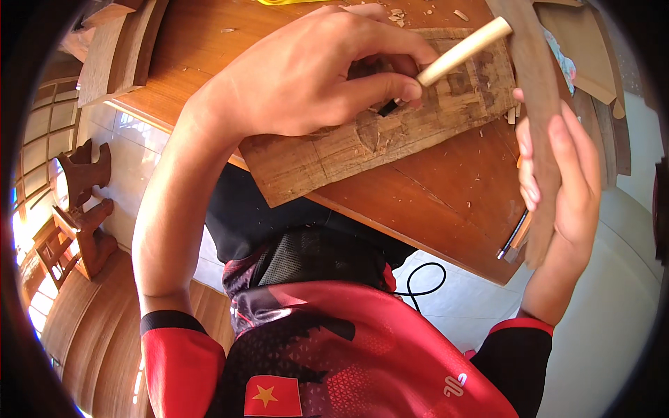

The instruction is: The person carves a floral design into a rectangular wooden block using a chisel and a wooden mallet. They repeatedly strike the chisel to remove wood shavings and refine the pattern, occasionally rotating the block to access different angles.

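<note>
My left hand [306, 80] is closed around a chisel [465, 53] with a pale, round wooden handle. The chisel leans, its dark metal part pointing down at a brown wooden board [300, 171]. Rough carved marks and pencil-like lines cover the board, which lies aslant on the table and juts past its near edge. In my right hand [577, 171] is a long, flat wooden bat [542, 90], held upright in the picture with fingers and thumb wrapped round it. The bat's far part is right beside the chisel handle's end; I cannot tell whether they touch. My left fingers partly hide the blade.
Wood shavings [397, 15] are scattered over the reddish-brown table [418, 202]. A pen [514, 233] lies near its right edge. Curved wooden pieces [122, 52] stand at the far left, more boards [603, 118] at the right. A black cable [425, 279] loops below the table.
</note>
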The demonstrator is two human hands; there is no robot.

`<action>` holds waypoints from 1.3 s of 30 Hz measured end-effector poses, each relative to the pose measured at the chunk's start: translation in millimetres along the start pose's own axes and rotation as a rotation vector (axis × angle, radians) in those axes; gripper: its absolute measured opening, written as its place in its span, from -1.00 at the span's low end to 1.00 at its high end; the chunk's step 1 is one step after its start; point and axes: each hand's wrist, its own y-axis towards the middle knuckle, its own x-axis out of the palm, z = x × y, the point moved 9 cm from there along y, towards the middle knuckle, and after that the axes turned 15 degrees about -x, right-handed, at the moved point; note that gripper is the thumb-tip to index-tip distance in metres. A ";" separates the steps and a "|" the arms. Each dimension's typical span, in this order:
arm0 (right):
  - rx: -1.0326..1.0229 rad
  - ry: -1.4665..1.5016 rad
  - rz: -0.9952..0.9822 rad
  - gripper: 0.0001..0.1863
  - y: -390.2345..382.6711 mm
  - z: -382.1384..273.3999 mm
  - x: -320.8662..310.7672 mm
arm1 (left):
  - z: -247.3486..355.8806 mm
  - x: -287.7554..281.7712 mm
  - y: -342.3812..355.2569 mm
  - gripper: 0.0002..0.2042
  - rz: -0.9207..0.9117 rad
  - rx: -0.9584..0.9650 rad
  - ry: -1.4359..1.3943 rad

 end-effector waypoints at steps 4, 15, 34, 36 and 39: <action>-0.042 0.072 0.013 -0.45 3.9 -1.6 -5.0 | 3.6 -0.3 1.5 -0.71 -0.054 -0.072 0.025; -0.024 0.075 0.098 -0.44 3.4 -3.3 -4.9 | 4.2 1.4 0.8 -0.67 0.007 -0.063 -0.050; 0.011 0.086 0.011 -0.51 9.7 19.3 -1.0 | 6.9 4.0 3.8 -0.61 -0.017 -0.170 0.126; -0.036 0.110 0.044 -0.51 10.7 18.0 -5.9 | 5.5 5.7 3.8 -0.60 -0.023 -0.186 0.151; -0.035 0.108 0.028 -0.52 9.9 16.8 -3.8 | -0.3 7.3 4.4 -0.59 -0.053 -0.226 0.135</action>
